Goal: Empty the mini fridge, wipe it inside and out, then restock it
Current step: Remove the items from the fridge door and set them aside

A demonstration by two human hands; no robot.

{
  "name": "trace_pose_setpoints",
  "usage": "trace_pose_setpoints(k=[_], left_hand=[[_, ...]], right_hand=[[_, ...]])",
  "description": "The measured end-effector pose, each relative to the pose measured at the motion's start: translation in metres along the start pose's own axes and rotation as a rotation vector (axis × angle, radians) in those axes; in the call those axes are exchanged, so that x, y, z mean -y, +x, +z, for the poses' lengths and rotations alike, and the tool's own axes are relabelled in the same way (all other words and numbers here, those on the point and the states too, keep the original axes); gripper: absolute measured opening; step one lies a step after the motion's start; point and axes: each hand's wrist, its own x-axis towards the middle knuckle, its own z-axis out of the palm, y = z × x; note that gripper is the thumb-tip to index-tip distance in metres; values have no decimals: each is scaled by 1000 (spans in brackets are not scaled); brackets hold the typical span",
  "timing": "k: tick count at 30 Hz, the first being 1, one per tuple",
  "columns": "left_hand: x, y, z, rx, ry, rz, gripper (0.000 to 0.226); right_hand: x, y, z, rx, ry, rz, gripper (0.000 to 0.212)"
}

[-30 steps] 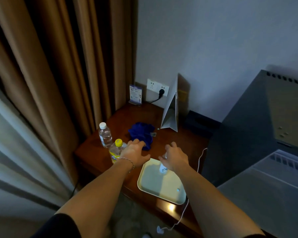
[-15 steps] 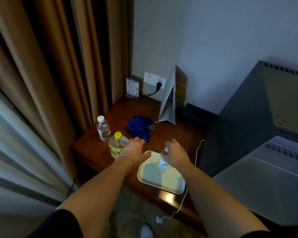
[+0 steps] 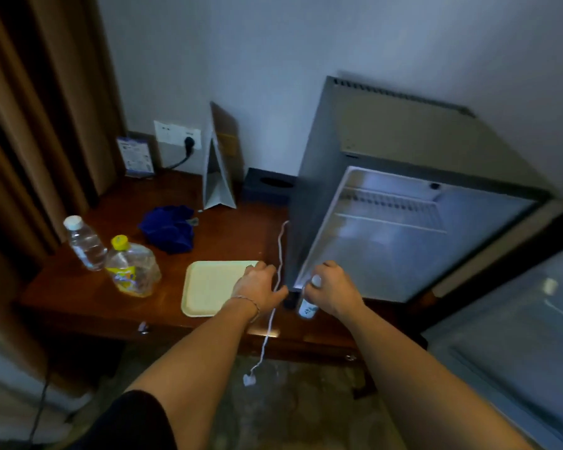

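Two bare hands reach over the front edge of a wooden table. The right hand curls its fingers round a small white bottle, held upright in the fist with its cap above the knuckles and its base below them, at the lower left corner of the open mini fridge. The left hand, wearing a thin bracelet, hangs with fingers loosely bent and holds nothing; it lies over the right edge of a pale tray, just beside a white cable that runs off the table edge toward 6 o'clock.

At 9 o'clock from the tray stands a bottle with a yellow cap, and touching or just beside it, further toward 10 o'clock, a clear water bottle. A crumpled blue cloth lies at 11 o'clock from the tray. Beyond it stand a folded white card and a dark tissue box. The fridge interior shows a wire shelf; its door hangs open at 4 o'clock. A wall socket with a plug sits at the far wall.
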Motion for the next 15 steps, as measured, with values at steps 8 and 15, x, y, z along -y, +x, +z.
trace_pose_setpoints(k=[8,15], left_hand=[[-155,-22,70,57,53,276,51],[-331,-110,188,165,89,529,50]], right_hand=[[-144,-114,-58,-158,77,206,21],[-316,-278,-98,-232,110,390,41]])
